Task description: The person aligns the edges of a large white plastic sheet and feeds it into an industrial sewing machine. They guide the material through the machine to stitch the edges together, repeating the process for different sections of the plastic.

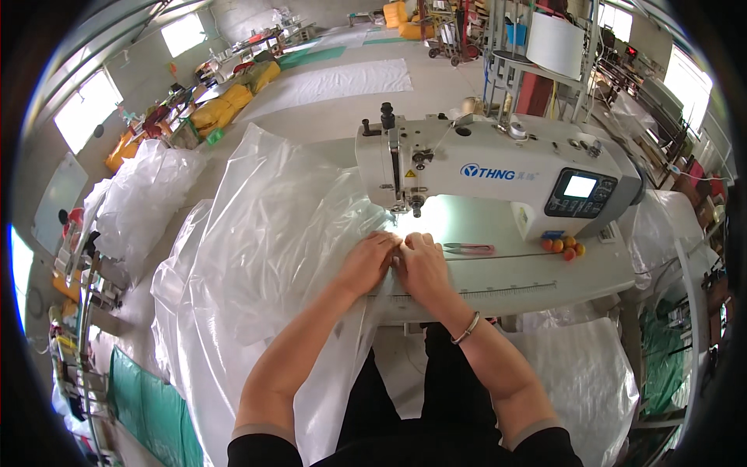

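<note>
Clear plastic sheeting (264,257) heaped at nine o'clock across white sewing table (545,284), white sewing machine (498,175) at twelve o'clock, left hand (369,261) and right hand (424,268) side by side, fingers pressing sheeting flat below needle, small snips (469,249) at three o'clock of hands.

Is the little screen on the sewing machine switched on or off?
On. The screen on the sewing machine glows bright white against its dark control panel, and a lamp lights the table under the needle.
</note>
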`<control>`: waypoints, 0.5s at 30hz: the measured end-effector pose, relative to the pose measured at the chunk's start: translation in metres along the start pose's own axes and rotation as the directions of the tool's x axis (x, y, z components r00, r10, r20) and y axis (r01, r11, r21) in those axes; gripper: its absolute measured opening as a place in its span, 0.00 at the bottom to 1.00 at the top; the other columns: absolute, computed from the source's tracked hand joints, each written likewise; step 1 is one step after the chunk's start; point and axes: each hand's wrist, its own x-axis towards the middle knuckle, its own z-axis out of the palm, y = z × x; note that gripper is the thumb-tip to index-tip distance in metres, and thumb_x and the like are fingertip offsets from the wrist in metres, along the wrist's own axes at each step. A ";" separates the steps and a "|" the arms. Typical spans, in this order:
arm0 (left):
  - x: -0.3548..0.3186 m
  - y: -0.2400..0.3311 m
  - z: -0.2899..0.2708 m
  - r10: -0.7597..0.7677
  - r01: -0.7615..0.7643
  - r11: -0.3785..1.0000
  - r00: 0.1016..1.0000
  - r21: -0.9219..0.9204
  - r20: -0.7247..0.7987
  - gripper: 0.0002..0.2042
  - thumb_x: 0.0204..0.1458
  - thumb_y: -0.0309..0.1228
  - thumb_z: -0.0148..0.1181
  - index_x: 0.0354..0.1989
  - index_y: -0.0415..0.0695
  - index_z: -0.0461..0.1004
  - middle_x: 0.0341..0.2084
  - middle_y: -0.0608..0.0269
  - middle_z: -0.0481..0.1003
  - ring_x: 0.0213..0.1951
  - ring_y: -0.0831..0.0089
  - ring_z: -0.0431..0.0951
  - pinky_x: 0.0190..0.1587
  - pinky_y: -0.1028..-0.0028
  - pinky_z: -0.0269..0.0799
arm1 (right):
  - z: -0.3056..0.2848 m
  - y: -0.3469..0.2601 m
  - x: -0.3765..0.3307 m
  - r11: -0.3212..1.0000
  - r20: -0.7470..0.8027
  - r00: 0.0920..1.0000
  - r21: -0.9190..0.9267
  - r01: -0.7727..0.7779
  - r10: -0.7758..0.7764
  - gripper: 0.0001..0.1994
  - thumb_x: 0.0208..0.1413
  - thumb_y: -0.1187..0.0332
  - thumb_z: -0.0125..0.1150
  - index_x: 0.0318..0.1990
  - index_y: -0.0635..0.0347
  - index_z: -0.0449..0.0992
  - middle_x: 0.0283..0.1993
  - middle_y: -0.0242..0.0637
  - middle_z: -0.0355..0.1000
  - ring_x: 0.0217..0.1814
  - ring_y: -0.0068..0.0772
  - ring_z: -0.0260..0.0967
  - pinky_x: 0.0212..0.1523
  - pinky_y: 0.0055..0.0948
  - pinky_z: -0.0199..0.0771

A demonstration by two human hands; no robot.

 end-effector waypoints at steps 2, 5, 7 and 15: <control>-0.002 -0.002 -0.001 0.004 -0.004 0.999 1.000 0.051 -0.013 0.15 0.51 0.23 0.54 0.48 0.39 0.73 0.47 0.52 0.74 0.52 0.55 0.71 0.56 0.63 0.67 | -0.003 0.001 0.002 0.999 -0.019 1.000 0.037 0.017 -0.017 0.09 0.49 0.67 0.61 0.35 0.62 0.77 0.41 0.37 0.68 0.48 0.40 0.63 0.46 0.38 0.64; -0.001 -0.005 0.001 0.011 -0.011 0.992 1.000 0.122 -0.005 0.16 0.52 0.27 0.55 0.50 0.40 0.72 0.49 0.54 0.73 0.53 0.57 0.71 0.57 0.62 0.66 | 0.007 0.020 0.007 0.979 -0.099 0.992 0.184 0.089 -0.072 0.07 0.50 0.69 0.60 0.33 0.64 0.77 0.38 0.40 0.71 0.43 0.43 0.67 0.44 0.38 0.67; -0.001 -0.004 0.003 0.001 -0.003 0.985 1.000 0.170 0.014 0.16 0.53 0.31 0.56 0.50 0.41 0.72 0.50 0.55 0.72 0.53 0.57 0.70 0.56 0.62 0.66 | 0.007 0.031 0.013 0.934 -0.165 0.985 0.357 0.015 0.047 0.08 0.52 0.69 0.60 0.32 0.66 0.77 0.35 0.43 0.73 0.39 0.44 0.70 0.41 0.38 0.70; 0.000 0.002 0.000 0.011 -0.017 0.975 0.999 0.221 0.030 0.18 0.52 0.39 0.58 0.47 0.42 0.73 0.49 0.62 0.71 0.52 0.63 0.70 0.55 0.64 0.65 | 0.014 0.055 0.057 0.705 -0.278 0.847 0.693 -0.150 0.453 0.13 0.57 0.66 0.59 0.28 0.70 0.75 0.21 0.43 0.71 0.20 0.32 0.67 0.25 0.29 0.66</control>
